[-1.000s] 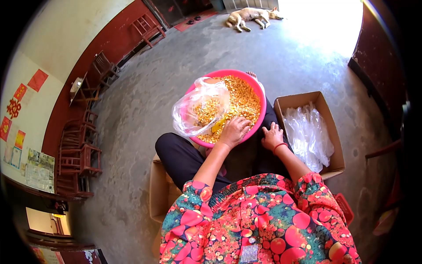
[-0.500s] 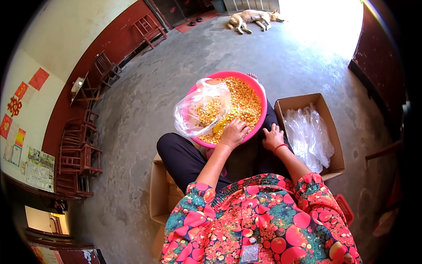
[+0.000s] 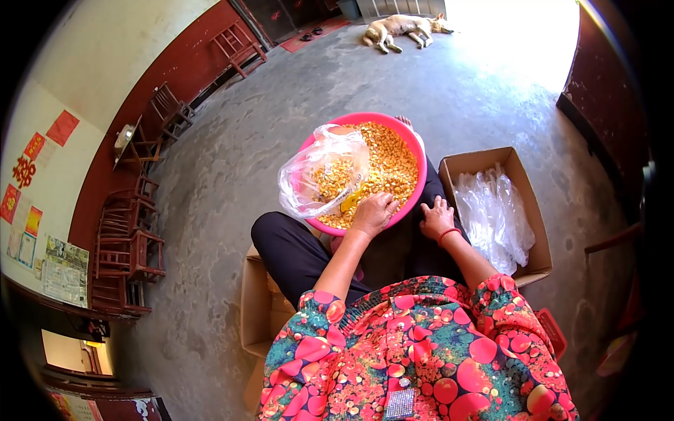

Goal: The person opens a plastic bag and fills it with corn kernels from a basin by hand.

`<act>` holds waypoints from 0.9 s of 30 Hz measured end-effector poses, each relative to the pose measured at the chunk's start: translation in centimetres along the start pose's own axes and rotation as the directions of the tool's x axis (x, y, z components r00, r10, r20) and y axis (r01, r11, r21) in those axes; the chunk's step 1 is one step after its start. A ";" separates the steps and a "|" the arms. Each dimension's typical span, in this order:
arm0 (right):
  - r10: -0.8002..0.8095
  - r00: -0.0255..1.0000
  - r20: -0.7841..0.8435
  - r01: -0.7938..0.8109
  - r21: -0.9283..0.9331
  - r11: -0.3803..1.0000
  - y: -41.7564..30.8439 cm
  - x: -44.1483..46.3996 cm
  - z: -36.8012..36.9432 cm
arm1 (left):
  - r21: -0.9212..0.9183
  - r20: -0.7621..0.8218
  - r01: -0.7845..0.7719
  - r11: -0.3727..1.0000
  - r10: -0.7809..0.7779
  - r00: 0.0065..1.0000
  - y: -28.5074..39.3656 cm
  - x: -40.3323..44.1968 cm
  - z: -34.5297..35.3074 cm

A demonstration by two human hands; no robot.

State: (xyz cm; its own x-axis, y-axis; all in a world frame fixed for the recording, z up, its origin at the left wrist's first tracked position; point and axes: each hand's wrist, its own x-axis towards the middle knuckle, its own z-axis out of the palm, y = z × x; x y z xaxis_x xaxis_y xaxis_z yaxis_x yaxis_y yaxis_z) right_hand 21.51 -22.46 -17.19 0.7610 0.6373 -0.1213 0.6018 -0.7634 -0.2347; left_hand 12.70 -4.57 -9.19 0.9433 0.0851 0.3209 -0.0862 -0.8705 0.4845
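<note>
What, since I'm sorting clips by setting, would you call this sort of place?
Probably a room in someone's home: wooden chairs stand along the wall, red paper decorations hang there, and a dog lies on the floor.

So I'm counting one pink basin [image 3: 422,179] (call it clock centre), one clear bag [image 3: 340,149] at its 9 o'clock, one left hand [image 3: 374,212], one right hand [image 3: 438,219]. Two cardboard boxes that I can make out, the first box [image 3: 528,200] at 4, the second box [image 3: 254,309] at 7. One dog [image 3: 404,29], 12-ish. Kernels [image 3: 393,158]? Way too many lol.
</note>
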 end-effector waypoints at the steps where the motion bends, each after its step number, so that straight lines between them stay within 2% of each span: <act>1: 0.008 1.000 -0.006 -0.008 -0.011 1.000 -0.2 -0.1 -0.3 | 0.002 -0.004 -0.001 1.000 0.001 1.000 0.1 0.0 -0.1; 7: 0.105 0.992 0.065 -0.105 -0.008 0.994 -1.1 -0.6 -2.4 | 0.033 -0.022 0.005 0.999 -0.004 1.000 0.6 0.0 -0.5; 24: 0.099 0.994 0.054 -0.100 -0.002 0.995 -1.3 -0.8 -2.8 | 0.062 -0.012 0.107 0.992 -0.107 0.994 0.4 -0.1 -0.5; 27: 0.099 0.994 0.052 -0.099 -0.003 0.995 -1.3 -0.7 -2.7 | 0.063 -0.063 0.103 0.993 -0.099 0.993 0.3 0.0 -0.5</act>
State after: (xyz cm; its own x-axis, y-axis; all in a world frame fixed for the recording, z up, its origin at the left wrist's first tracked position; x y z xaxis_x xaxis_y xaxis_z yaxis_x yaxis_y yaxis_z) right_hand 20.85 -22.25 -14.23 0.8032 0.5633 -0.1941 0.5244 -0.8230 -0.2182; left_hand 12.52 -4.57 -8.62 0.9253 0.2009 0.3218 0.0314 -0.8859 0.4628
